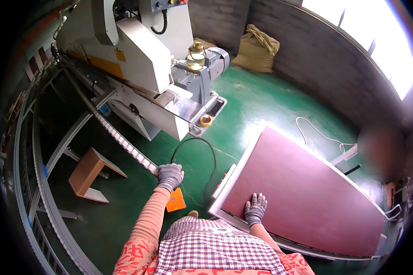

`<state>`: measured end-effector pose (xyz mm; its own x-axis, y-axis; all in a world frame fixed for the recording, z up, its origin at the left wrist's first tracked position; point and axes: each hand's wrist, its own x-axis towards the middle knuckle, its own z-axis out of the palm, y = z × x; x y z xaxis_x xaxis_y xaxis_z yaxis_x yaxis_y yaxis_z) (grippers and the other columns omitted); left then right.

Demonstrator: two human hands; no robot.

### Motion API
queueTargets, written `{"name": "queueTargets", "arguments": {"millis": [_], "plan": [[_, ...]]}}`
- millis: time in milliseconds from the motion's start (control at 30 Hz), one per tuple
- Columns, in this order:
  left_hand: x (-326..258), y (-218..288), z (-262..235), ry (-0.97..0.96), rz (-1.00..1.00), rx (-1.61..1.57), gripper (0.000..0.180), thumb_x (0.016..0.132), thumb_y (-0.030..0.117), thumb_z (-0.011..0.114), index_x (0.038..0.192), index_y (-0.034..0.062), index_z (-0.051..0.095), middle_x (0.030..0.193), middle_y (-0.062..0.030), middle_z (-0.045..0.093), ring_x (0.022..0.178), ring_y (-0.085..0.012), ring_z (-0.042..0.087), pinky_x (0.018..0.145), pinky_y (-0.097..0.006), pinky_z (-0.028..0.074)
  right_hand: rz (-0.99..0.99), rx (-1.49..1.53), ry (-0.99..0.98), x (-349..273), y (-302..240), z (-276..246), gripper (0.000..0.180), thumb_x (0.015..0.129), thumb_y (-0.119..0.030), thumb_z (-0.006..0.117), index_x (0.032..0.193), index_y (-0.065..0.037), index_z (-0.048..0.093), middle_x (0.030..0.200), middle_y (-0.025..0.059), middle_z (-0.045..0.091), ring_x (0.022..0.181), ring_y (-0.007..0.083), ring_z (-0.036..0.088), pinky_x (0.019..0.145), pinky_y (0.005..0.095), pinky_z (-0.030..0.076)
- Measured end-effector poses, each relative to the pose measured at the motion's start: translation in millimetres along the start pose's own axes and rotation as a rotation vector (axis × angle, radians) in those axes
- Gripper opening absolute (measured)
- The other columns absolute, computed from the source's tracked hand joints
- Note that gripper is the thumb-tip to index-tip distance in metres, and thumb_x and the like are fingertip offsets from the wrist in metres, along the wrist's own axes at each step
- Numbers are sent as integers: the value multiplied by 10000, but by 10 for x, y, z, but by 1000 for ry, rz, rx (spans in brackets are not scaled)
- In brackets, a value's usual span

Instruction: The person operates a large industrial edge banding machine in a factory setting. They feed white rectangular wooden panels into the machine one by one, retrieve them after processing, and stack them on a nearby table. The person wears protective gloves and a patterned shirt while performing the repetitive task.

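Here, right hand [256, 208] on maroon panel [303, 192]; checked apron [206, 252] (white lettering [241, 239]).

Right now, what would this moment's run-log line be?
left hand: on near end of roller rail | right hand: palm-down on maroon tabletop | nearby: orange box on floor

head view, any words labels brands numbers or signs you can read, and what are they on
None that I can quote reliably:
Checked apron: a short line of pale lettering on the front, too small to read surely.
Yellow label on the pale machine: too small to read.
Orange box on the floor: a small mark, unreadable.
Left sleeve: red printed shapes; cannot tell whether they are writing.
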<state>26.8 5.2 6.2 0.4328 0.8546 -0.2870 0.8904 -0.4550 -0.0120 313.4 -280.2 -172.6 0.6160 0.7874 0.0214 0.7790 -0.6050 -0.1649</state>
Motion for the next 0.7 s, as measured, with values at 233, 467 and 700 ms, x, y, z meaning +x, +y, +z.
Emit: {"name": "queueTargets", "arguments": {"millis": [233,467,700], "plan": [[-43,-48,54,79,46,-34,313,922,381,534,1020,113,663,981,-103,691,936,-285,672,792,-473,500,48,-50,-91,-171,-65,-38,630,925,-430,456,1462,-114,366,1546,192,258,1440,367,195,1178,510,80],[-34,-79,23,61,70,-59,348,930,393,516,1056,99,653,1002,-113,689,938,-286,674,805,-468,501,130,-50,-101,-149,-225,-65,640,929,-423,442,1473,-102,341,1546,197,256,1443,368,193,1182,497,83],[-61,-88,67,101,105,-91,329,927,383,524,1027,103,664,991,-111,692,925,-291,675,769,-468,513,211,266,-386,104,-239,-511,660,901,-383,595,1450,-83,385,1476,187,390,1382,349,336,1134,475,259]]}}
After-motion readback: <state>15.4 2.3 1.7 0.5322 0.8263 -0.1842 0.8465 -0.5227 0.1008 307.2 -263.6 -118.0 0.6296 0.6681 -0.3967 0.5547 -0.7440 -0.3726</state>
